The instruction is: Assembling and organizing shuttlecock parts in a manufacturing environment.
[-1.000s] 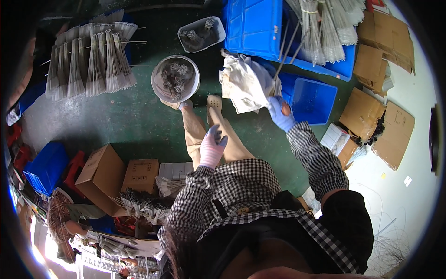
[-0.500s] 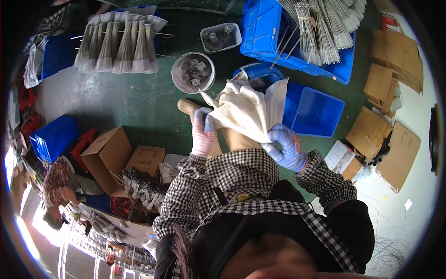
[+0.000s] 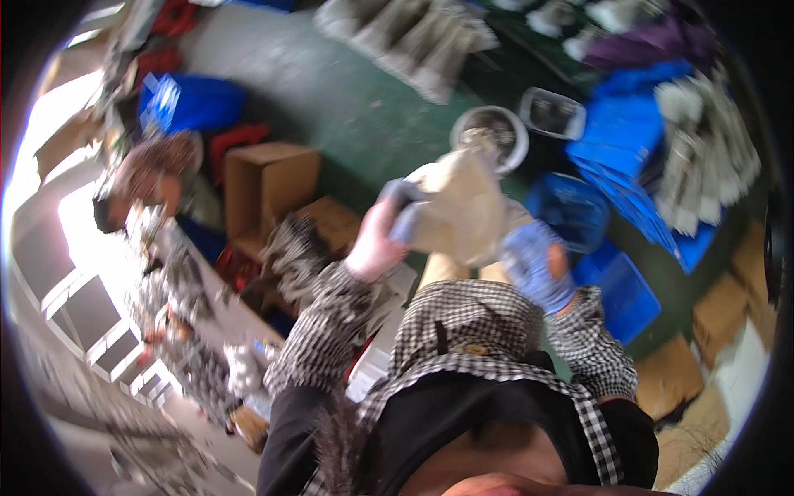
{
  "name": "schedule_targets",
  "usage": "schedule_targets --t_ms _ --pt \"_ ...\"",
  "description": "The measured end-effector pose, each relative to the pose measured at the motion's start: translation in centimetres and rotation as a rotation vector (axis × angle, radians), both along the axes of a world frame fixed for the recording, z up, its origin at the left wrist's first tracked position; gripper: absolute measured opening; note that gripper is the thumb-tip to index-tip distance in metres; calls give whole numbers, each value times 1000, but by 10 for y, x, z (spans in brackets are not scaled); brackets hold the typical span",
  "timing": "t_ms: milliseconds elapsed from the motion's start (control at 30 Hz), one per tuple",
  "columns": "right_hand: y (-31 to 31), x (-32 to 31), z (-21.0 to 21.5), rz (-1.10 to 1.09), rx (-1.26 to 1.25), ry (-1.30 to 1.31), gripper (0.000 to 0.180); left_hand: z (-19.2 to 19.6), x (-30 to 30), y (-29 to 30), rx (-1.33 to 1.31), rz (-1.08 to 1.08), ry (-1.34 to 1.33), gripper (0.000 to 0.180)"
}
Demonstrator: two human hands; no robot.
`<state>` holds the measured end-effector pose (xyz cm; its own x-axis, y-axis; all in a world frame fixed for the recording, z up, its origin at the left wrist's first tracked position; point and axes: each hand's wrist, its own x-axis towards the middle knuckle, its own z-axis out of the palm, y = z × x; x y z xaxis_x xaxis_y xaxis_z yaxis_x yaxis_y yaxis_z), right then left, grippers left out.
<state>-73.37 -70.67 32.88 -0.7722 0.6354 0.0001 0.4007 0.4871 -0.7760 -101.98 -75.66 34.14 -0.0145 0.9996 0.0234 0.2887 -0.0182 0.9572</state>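
Note:
A cream-white cloth [image 3: 459,202], bunched and folded, hangs between my two hands above my apron. My left hand [image 3: 387,227], in a striped, light-coloured glove, grips its left edge with bent fingers. At its lower right edge my right hand [image 3: 533,260], in a blue-grey glove, is closed on the fabric. Motion blurs both hands, and the cloth hides some of their fingertips. Just beyond the cloth stands a round white bucket [image 3: 519,149] with dark contents, partly covered by the cloth's far end.
A clear tray [image 3: 554,114] lies past the bucket. To the right are a blue tub [image 3: 571,211], a blue bin [image 3: 624,298] and a blue crate [image 3: 616,153] with pale bundles. Cardboard boxes [image 3: 277,178] stand left; a person [image 3: 157,169] bends beyond them.
My view has swung, so the surroundings sit further right and the people and boxes at left show more. The cloth is lifted and bunched more closely between my hands, and both still hold it.

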Motion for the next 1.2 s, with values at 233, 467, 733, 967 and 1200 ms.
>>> schedule_targets --t_ms 233,467,733,967,1200 --pt "54 -80 -83 75 366 -150 48 -21 -3 -6 -69 -276 -27 16" --pt "70 -59 -105 280 147 -99 38 -5 -63 -6 -130 -223 323 44" --pt "36 -60 -35 118 124 -542 44 -53 -128 -1 -215 -411 1079 29" --pt "41 -8 -43 259 -8 -1020 40 -49 -134 37 -187 -416 1004 29" --pt "29 7 -12 138 -214 -642 40 3 -152 54 -91 -282 958 27"
